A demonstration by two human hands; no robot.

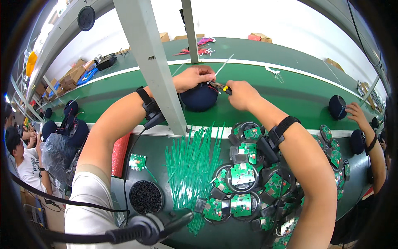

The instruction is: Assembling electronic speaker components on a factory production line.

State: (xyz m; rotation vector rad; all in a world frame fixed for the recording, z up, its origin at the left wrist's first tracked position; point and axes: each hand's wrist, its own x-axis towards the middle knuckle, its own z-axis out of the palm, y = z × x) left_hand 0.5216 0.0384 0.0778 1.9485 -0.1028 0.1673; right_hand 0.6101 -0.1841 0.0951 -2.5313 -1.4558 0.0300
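On the green belt stands a round navy fabric-covered housing (199, 99), with thin wires at its top. My left hand (191, 79) is closed over the top of this housing, thumb and fingers pressed together; what they pinch is hidden. A thin pale strip, like a cable tie (224, 64), slants up from beside those fingertips. My right hand (243, 96) grips the handles of pliers (226, 89) with black and yellow grips. The jaws of the pliers meet the wires and strip at the housing's top, close to my left fingertips.
Green cable ties (188, 162) lie on the bench beside round black parts with green circuit boards (242, 173). A tub of black screws (146, 197) and a single board (137, 162) are left. A metal post (151, 62) rises by my left forearm. A co-worker's hand (357, 114) touches another housing.
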